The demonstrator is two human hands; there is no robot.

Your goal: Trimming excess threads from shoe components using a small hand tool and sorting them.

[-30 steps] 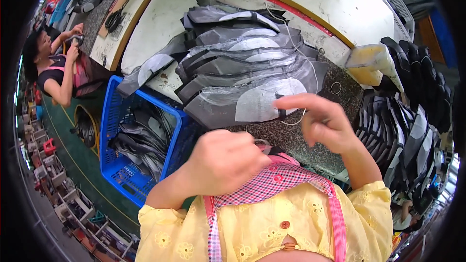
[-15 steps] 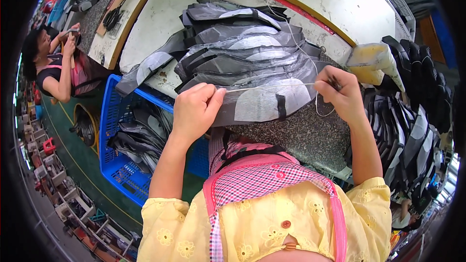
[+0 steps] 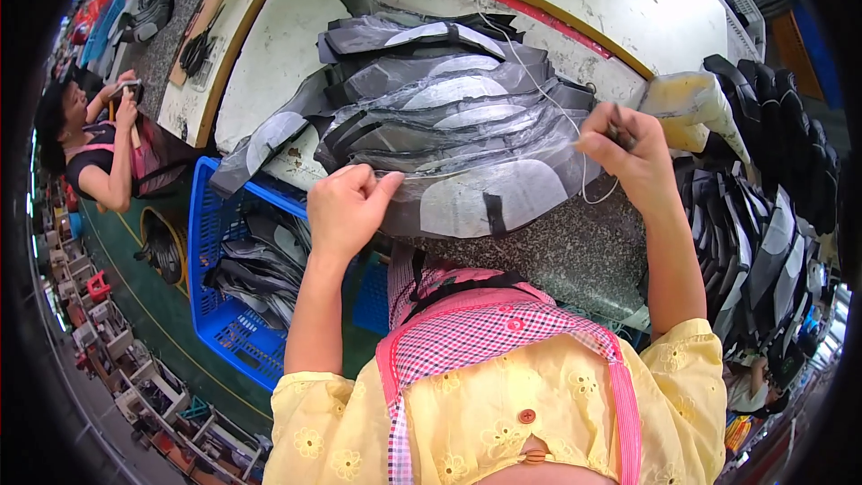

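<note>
Left hand [image 3: 346, 207] pinches thread [image 3: 539, 90] taut over grey shoe-upper stack [image 3: 449, 126] ahead; right hand [image 3: 624, 148] fisted round thread's far end, loop hanging beneath.

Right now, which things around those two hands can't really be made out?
- Head view: what the right hand pinches; its fingers cover it.
- Where the thin white thread ends; too fine to follow.
- Lower layers of the grey shoe-piece stack; upper pieces cover them.
- Blue crate: its far side, hidden under the table edge.
</note>
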